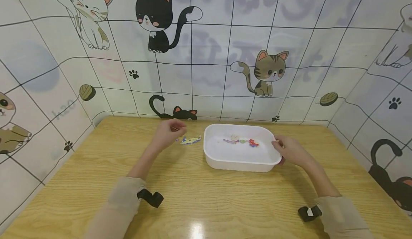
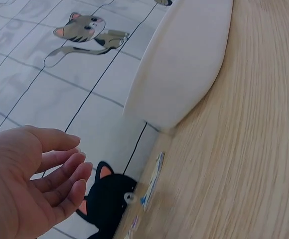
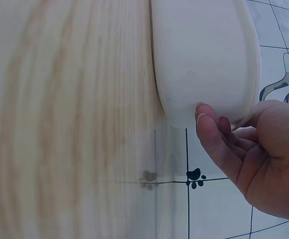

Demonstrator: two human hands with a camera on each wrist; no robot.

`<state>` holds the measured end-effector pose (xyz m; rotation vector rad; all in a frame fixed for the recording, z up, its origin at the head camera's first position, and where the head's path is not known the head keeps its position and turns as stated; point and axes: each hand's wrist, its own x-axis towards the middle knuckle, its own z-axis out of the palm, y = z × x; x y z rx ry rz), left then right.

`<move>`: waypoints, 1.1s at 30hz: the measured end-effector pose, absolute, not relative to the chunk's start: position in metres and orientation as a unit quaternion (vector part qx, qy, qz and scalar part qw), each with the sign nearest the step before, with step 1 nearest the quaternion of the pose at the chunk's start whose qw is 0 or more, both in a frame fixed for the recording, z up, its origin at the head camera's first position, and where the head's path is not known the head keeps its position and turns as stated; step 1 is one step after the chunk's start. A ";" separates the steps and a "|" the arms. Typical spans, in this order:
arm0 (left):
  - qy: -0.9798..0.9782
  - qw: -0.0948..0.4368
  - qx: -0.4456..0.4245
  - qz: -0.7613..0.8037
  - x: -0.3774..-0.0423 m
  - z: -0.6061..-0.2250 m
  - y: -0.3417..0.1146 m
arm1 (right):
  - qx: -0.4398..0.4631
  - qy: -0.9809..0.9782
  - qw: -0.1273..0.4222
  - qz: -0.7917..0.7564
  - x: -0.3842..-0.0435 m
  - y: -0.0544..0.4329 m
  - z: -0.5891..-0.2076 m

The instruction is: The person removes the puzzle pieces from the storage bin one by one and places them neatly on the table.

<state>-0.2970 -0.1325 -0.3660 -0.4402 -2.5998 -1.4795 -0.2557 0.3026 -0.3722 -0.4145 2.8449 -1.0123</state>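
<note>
A white plastic tub (image 1: 239, 165) stands on the table, and my right hand (image 1: 291, 150) grips its right end, thumb over the rim. In the right wrist view fingertips of that hand (image 3: 254, 154) press the outside of the tub wall (image 3: 204, 55). Inside lie several small flat colourful pieces, one of them a red piece (image 1: 253, 143). To the left of the tub, my left hand (image 1: 166, 134) hovers over the table with loosely bent fingers, holding nothing. Just right of it lies a flat yellow and blue piece (image 1: 191, 140), with a smaller purplish bit partly behind the fingers.
The wooden table (image 1: 193, 196) meets a wall covering (image 1: 212, 71) printed with cats and grid lines, right behind the tub. Similar covering closes off both sides. Each forearm wears a black strap device, such as the left one (image 1: 150, 198).
</note>
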 end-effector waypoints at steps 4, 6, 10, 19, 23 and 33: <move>-0.851 0.048 -0.168 -0.496 -0.295 -0.364 -0.117 | -0.135 0.932 0.047 -0.332 -0.256 0.302 -0.372; -0.847 0.046 -0.179 -0.499 -0.295 -0.364 -0.109 | -0.136 0.932 0.047 -0.332 -0.255 0.302 -0.372; -0.844 0.042 -0.195 -0.498 -0.294 -0.364 -0.093 | -0.139 0.931 0.045 -0.334 -0.255 0.302 -0.371; -0.841 0.025 -0.222 -0.493 -0.291 -0.363 -0.058 | -0.137 0.931 0.048 -0.336 -0.254 0.301 -0.370; -0.839 0.017 -0.234 -0.492 -0.290 -0.363 -0.042 | -0.137 0.931 0.046 -0.335 -0.254 0.302 -0.370; -0.850 0.007 -0.260 -0.458 -0.298 -0.368 -0.008 | -0.140 0.930 0.044 -0.338 -0.254 0.302 -0.369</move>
